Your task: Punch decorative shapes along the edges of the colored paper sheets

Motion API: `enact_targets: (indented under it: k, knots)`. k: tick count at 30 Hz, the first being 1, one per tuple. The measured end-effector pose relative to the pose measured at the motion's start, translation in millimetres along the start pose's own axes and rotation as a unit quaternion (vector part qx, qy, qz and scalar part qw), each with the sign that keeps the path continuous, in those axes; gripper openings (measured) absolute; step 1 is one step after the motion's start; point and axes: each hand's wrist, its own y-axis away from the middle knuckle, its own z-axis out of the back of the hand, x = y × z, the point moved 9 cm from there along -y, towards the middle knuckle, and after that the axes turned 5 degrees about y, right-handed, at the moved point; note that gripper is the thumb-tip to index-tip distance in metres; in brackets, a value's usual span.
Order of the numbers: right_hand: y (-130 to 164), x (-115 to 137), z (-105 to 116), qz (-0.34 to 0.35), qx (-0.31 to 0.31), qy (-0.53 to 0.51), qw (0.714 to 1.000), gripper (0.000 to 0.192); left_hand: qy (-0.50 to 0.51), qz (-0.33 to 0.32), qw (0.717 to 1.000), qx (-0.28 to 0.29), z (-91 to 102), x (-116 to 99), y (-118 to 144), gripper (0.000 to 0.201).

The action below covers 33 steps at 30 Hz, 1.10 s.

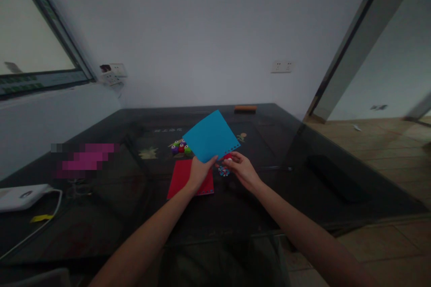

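Observation:
My left hand (201,171) grips the lower corner of a bright blue sheet (212,136), held tilted above the table, with a row of holes along its lower right edge. Beneath that hand lies a red sheet (180,175) with a similar row of holes. My right hand (243,168) is closed in a pinch on a small red piece with a white, eye-like spot (228,157), close to the blue sheet's holed edge. Under the fingers sits a little cluster of blue, red and white pieces (223,171). Several purple, green and red googly-eyed toys (181,147) are partly behind the blue sheet.
The dark glossy table (269,206) stands against a wall. An orange-brown bar (245,108) lies at its back edge. On the left are a white device (23,197) with a cable, a yellow strip (41,218) and a blurred pink item (87,159). A dark flat object (333,177) lies right.

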Motion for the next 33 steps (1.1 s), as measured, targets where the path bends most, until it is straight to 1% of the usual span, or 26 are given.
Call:
enact_targets:
  k: [6, 15, 22, 29, 33]
  knots:
    - [2.4, 3.1, -2.5, -0.002, 0.0, -0.004, 1.0, 0.042, -0.021, -0.002, 1.0, -0.005, 1.1, -5.8, 1.4, 0.023]
    - [2.9, 4.6, -5.3, 0.009, 0.017, 0.012, 1.0, 0.04, -0.022, -0.003, 1.0, -0.006, 0.3, -1.6, 2.3, 0.023]
    - [4.0, 7.4, -7.6, 0.026, 0.035, 0.036, 0.998, 0.039, -0.022, -0.02, 1.0, -0.003, -1.6, -4.9, 3.6, 0.023]
    - [4.2, 7.2, -5.3, 0.026, 0.021, 0.045, 0.998, 0.04, -0.023, -0.011, 1.0, -0.005, -0.6, -6.0, 4.0, 0.022]
    - [5.6, 8.2, -7.1, 0.025, 0.027, 0.051, 0.998, 0.039, -0.038, -0.026, 0.999, -0.012, 0.9, -6.8, 3.2, 0.022]
